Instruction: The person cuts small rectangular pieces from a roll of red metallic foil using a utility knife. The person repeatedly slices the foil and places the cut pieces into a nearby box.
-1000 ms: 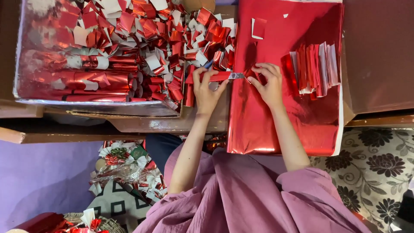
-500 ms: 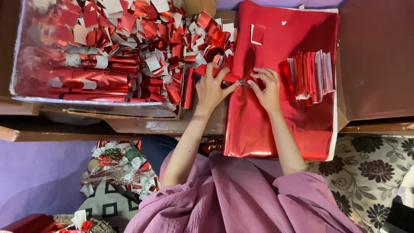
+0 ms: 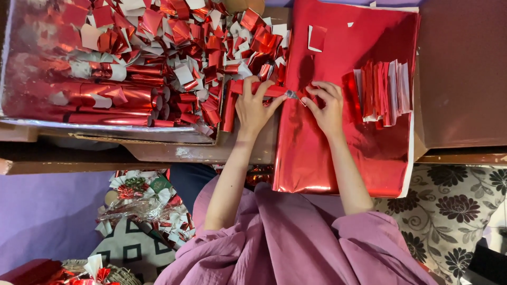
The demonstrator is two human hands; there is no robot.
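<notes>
Landmark: the big red foil sheet [image 3: 343, 126] spread over the work surface; every place below is given from it.
Tray of scraps: a wide tray [image 3: 31, 125] just left of the foil sheet, heaped with cut red foil squares and finished rolled tubes [image 3: 116, 97].
Stack of cut pieces: a fanned pile of red and white foil squares [image 3: 383, 92] lying on the foil sheet's right part, just right of the right hand.
Small red tube: the rolled foil tube [image 3: 259, 88] lies crosswise at the foil sheet's left edge, most of it off the sheet and its silver tip just over the edge, held between both hands.
Left hand: the left hand [image 3: 253, 108] sits just off the sheet's left edge, fingers curled over the tube and gripping it.
Right hand: the right hand [image 3: 325, 108] rests on the foil sheet near its upper middle, fingertips pinched together at the tube's silver tip.
What changed: half a second ago the hands were pressed closer together around a shorter, looser bundle; now they are drawn a little apart and the tube shows as a longer, tighter stick.
What that suggests: the roll looks nearly formed, with the end being twisted or sealed.
Loose square: one small cut square [image 3: 316, 38] lies on the sheet's upper part, apart from both hands.
</notes>
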